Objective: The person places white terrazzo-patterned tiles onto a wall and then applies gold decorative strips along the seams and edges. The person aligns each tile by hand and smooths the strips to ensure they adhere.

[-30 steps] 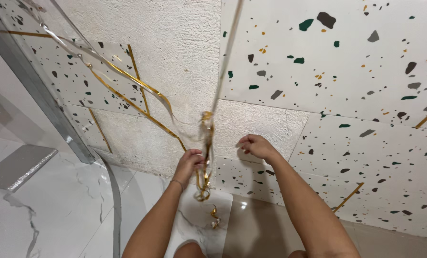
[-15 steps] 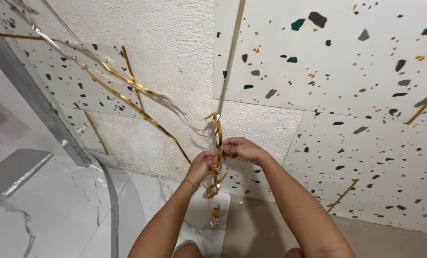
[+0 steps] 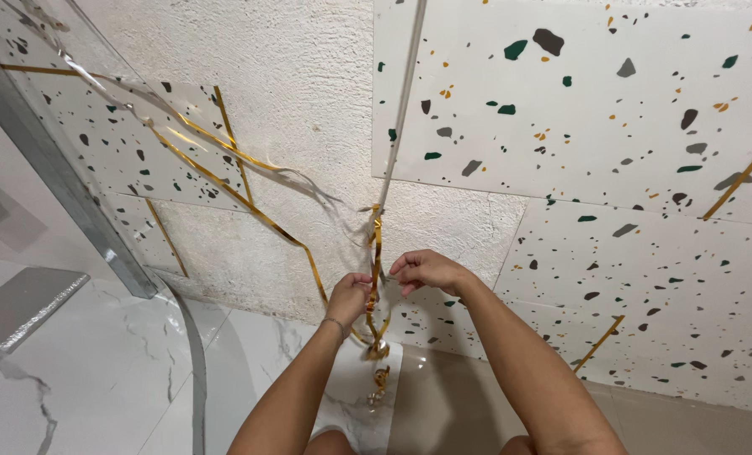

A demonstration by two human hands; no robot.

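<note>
Left hand (image 3: 350, 295) pinched shut on gold strip (image 3: 376, 253), hanging at 6 o'clock below white trim (image 3: 401, 109). Right hand (image 3: 426, 270), fingers curled, pinching same strip. Risk: thin strip creasing or tearing if tugged sideways; loose coil (image 3: 378, 350) tangling.

Two bare arms reach up to a bumpy white wall. The left hand (image 3: 348, 297) and the right hand (image 3: 425, 270) are close together, and both pinch a shiny gold strip (image 3: 376, 253) that hangs down between them. The strip curls at the bottom. More gold strip (image 3: 224, 181) runs up to the left across the wall. White panels with dark and orange spots (image 3: 595, 109) are stuck on the wall. A clear glass sheet (image 3: 48, 143) stands at the left.
</note>
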